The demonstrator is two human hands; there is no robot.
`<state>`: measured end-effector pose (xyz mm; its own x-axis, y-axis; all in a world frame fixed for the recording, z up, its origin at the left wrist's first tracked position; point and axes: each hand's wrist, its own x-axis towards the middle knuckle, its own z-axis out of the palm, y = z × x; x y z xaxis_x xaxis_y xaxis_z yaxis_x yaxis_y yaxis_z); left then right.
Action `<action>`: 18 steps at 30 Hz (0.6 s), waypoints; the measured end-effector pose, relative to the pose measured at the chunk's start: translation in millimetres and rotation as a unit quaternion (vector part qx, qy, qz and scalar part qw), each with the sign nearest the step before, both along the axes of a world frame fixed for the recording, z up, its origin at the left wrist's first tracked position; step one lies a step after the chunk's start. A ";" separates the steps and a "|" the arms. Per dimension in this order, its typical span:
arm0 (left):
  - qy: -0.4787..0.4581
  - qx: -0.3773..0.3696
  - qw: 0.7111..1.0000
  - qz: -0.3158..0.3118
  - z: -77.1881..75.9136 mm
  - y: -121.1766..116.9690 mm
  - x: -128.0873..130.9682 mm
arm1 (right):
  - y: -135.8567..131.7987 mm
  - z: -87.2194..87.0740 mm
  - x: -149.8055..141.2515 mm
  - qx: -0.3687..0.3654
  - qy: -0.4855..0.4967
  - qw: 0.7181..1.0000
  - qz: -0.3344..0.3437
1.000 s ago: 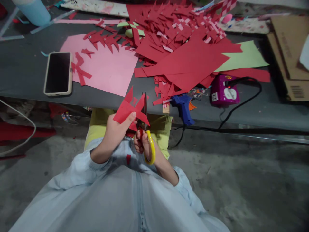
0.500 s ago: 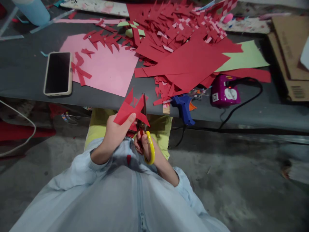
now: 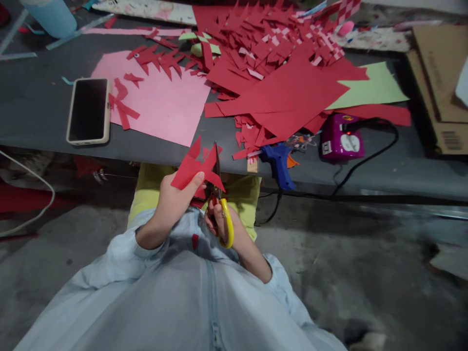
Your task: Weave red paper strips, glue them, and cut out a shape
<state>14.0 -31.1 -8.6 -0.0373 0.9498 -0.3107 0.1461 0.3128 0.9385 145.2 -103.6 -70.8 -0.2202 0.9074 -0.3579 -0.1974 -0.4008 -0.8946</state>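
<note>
My left hand (image 3: 178, 197) pinches a piece of red paper (image 3: 188, 165) between thumb and fingers, over my lap by the table's front edge. Several pointed strips stick out from this piece. My right hand (image 3: 216, 217) is closed round the yellow handles of a pair of scissors (image 3: 227, 226), blades pointing up and away from me. Those blades lie against the right side of the red paper; whether they are parted is hard to make out. A small red scrap (image 3: 195, 241) lies on my light blue jacket.
On the dark table (image 3: 153, 151) lie a phone (image 3: 88, 112), a pink sheet (image 3: 164, 107) with red cut-outs, and a heap of red paper (image 3: 285, 97). A blue glue gun (image 3: 280, 163) and a purple power box (image 3: 341, 139) with a black cable are at right, near cardboard (image 3: 438, 73).
The red paper and the scissors have shifted very slightly to the left. Both hands keep the same hold. At the lower right edge, a pale shape on the floor has moved.
</note>
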 end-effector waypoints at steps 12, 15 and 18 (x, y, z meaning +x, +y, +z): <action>0.008 -0.003 1.000 -0.024 3.6 -1.3 -2.0 | 3.0 5.6 1.0 -0.033 0.052 0.998 -0.020; 0.010 -0.004 1.000 -0.025 2.5 -1.4 -2.7 | 2.7 4.0 1.8 -0.029 0.050 0.998 -0.023; 0.008 -0.005 1.000 -0.022 2.1 -1.0 -3.1 | 3.0 4.6 1.1 -0.027 0.049 0.998 -0.022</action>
